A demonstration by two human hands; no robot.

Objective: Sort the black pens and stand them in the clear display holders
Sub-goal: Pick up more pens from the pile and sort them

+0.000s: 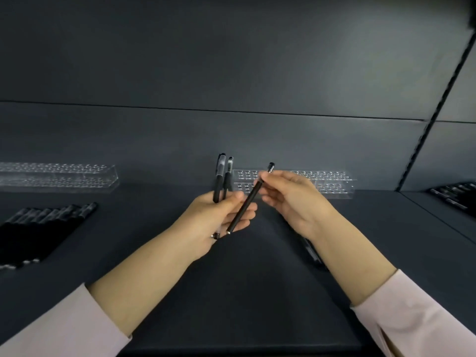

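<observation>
The left grip held two capped pens upright; the right grip pinched a slanted black pen.

Two holders stand at the far side of the table: the left holder and the right holder. A row of pens lies near of the left one. In the middle, the left hand holds two pens upright. Just right of it, before the right holder, the right hand pinches a slanted pen. A loose pen lies under the right forearm.
</observation>
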